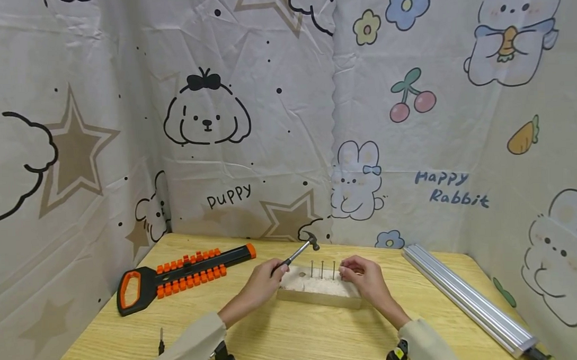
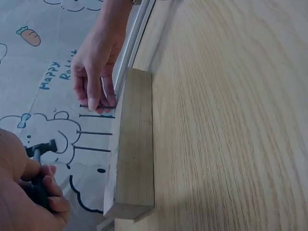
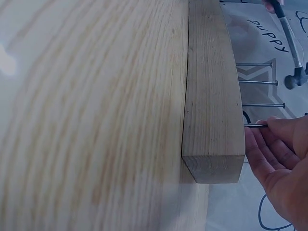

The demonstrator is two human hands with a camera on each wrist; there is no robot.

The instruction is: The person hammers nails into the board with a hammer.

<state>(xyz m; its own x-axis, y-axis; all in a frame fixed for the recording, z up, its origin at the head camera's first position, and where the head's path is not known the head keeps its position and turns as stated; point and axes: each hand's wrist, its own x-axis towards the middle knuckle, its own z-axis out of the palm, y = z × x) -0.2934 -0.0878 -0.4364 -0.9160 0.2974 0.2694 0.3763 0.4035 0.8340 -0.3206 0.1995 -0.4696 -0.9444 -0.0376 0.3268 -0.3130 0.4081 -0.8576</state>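
A pale wooden block [image 1: 316,294] lies on the table with three nails [image 1: 322,270] standing upright in a row along its top. My left hand [image 1: 262,281] grips a small claw hammer [image 1: 298,252] by its dark handle, the metal head raised above the block and left of the nails. At the block's right end, my right hand [image 1: 365,278] pinches another nail [image 3: 256,125] between thumb and fingers, its lower end at the top face of the wood. In the left wrist view, the right hand's fingertips [image 2: 92,104] cover part of that nail.
An orange and black rack [image 1: 187,273] lies at the left of the table [image 1: 284,339]. A small screwdriver [image 1: 161,340] is at the front left. Along the right side runs a long silver metal bar [image 1: 469,298]. Printed cloth walls stand behind and beside the table.
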